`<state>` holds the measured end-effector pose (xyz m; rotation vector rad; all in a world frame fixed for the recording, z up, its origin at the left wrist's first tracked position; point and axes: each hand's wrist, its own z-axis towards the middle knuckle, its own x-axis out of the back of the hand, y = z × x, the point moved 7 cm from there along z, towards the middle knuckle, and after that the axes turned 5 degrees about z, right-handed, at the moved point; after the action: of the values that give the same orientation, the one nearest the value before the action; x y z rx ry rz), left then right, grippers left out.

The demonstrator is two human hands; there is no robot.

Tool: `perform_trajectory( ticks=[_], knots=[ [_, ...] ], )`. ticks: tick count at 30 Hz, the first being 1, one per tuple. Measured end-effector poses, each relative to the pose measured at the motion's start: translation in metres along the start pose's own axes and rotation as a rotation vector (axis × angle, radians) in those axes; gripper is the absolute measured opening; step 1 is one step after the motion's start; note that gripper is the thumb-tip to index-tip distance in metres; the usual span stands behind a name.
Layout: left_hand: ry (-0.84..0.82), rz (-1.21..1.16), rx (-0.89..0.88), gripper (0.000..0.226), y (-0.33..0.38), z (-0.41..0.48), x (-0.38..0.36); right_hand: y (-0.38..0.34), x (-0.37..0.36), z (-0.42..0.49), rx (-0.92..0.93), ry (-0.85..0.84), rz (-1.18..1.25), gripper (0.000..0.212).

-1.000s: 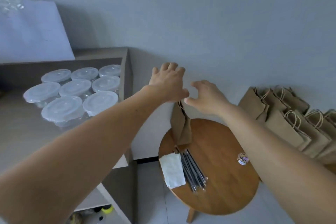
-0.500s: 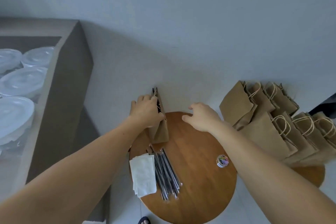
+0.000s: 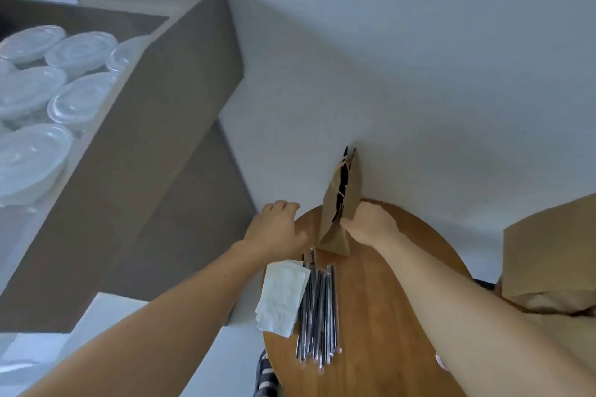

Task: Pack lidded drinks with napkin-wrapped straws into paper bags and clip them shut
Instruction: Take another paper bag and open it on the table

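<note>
On the far left, lidded drinks [image 3: 64, 74] are sitting in rows on a grey shelf [image 3: 154, 126]. The left grip [image 3: 277, 229] is hovering at the round wooden table's [image 3: 387, 316] left rim. Its fingers are curling loosely round nothing, and it is staying clear of the bag just beside it. Nearer the camera, white napkins [image 3: 283, 296] are lying at the table's edge, with a bundle of dark straws [image 3: 317, 309] lying right alongside. The paper bag [image 3: 338, 203] is standing upright at the table's far edge, against the wall [image 3: 419, 74]. The right grip [image 3: 371, 222] is pinching the paper bag's right side low down. Further right, more brown bags [image 3: 548, 251] are showing.
</note>
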<state>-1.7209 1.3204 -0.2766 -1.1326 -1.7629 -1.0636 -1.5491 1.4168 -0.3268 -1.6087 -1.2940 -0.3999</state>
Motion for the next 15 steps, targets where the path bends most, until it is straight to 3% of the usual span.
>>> perform_trajectory(
  ticks=[2, 7, 10, 15],
  knots=[
    [-0.028, -0.012, 0.053, 0.066, -0.006, -0.009, -0.009, 0.001, -0.01, 0.014, 0.014, -0.032, 0.012, 0.037],
    [-0.06, -0.064, 0.085, 0.057, -0.008, -0.021, -0.029, 0.01, -0.001, 0.019, 0.017, 0.105, -0.024, 0.032],
    [-0.051, -0.099, 0.033, 0.046, 0.002, -0.015, -0.032, 0.023, 0.02, 0.003, 0.017, 0.157, -0.037, 0.033],
    [-0.086, -0.13, -0.111, 0.054, 0.028, -0.005, -0.037, 0.05, 0.035, -0.06, 0.02, 0.161, -0.087, 0.041]
  ],
)
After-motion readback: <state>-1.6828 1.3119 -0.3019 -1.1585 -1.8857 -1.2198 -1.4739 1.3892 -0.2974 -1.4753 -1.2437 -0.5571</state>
